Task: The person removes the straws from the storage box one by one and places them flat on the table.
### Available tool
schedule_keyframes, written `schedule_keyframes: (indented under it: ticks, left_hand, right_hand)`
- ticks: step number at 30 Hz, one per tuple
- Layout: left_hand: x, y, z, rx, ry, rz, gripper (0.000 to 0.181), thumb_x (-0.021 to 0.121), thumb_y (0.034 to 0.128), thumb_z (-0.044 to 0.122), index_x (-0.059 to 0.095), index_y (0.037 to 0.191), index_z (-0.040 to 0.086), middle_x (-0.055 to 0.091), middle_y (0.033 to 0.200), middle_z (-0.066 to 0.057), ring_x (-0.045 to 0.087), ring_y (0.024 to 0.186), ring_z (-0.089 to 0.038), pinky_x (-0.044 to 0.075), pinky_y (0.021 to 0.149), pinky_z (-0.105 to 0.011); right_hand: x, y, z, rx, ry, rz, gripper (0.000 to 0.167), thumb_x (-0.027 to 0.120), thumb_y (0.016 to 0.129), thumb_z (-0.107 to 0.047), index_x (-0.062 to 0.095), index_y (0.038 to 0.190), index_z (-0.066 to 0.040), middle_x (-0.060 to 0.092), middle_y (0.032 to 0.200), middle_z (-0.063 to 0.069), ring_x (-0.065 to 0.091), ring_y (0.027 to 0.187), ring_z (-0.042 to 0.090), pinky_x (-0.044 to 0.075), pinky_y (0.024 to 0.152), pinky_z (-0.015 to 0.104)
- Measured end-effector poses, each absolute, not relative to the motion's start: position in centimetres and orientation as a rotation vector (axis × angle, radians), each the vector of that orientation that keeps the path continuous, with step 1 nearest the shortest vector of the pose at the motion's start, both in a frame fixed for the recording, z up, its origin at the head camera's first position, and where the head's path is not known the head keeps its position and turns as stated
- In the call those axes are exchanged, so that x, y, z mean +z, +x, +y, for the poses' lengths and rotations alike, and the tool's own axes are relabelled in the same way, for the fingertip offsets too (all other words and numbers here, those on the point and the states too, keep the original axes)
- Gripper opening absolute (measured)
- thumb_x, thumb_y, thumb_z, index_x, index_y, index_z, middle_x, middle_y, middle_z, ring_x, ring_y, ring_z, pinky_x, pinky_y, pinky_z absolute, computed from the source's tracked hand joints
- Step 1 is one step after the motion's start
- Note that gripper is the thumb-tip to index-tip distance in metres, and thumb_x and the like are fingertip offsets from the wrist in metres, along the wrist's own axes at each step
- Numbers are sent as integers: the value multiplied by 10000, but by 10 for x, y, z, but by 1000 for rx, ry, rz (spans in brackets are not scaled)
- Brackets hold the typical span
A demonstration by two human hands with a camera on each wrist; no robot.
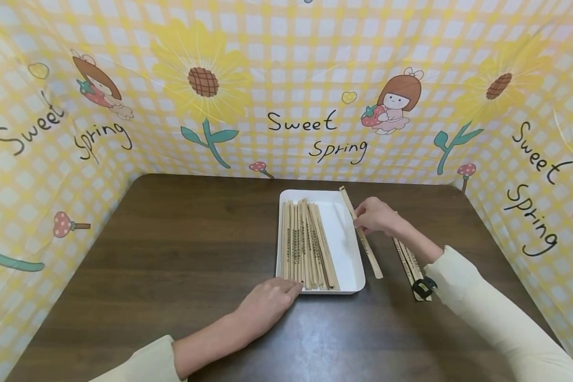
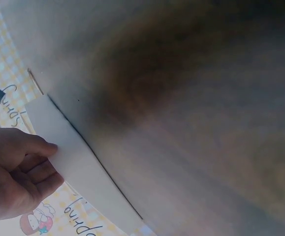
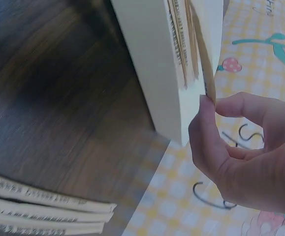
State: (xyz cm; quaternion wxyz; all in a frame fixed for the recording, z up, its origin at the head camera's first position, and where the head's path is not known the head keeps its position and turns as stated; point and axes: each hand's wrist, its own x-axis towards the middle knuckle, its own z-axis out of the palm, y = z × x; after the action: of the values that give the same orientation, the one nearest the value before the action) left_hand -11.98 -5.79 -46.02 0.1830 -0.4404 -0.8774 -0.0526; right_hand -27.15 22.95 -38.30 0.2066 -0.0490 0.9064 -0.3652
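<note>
A white tray holds a row of paper-wrapped chopsticks on its left side, printed with dark lettering. My right hand pinches one wrapped chopstick packet between thumb and fingertips, above the tray's right rim. In the right wrist view this packet is seen nearly edge-on, the right hand holding it near one end. At the tray's front left corner, my left hand holds the rim. Seen from the left wrist, the left hand has its thumb against the tray wall, other fingers curled.
Several more wrapped packets lie on the brown table right of the tray, partly beneath my right forearm. A dark device is strapped at the right wrist. Yellow checked cloth walls the table's back and sides.
</note>
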Motion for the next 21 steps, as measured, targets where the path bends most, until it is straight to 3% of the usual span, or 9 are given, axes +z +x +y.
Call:
schedule_keyframes:
  ticks: [15,21]
  left_hand:
    - [-459,-120,-58,-144,-1246,-2475,283,711,834,-13,718,1116,6,726,1061,-95,693,958,-214,575,851,-305]
    - [-459,-119,-57,-142,-1248,-2488,287,705,839,-11,717,1125,10,725,1070,-93,690,974,-212,571,862,-308]
  right_hand:
    - [-388,-263,288,-1083,-86,2489,329,543,848,31,567,1116,220,627,809,137,625,662,154,608,663,317]
    - [-395,-257,311,-1107,-53,2500,293,565,870,27,569,1091,218,577,995,231,624,731,191,608,686,318]
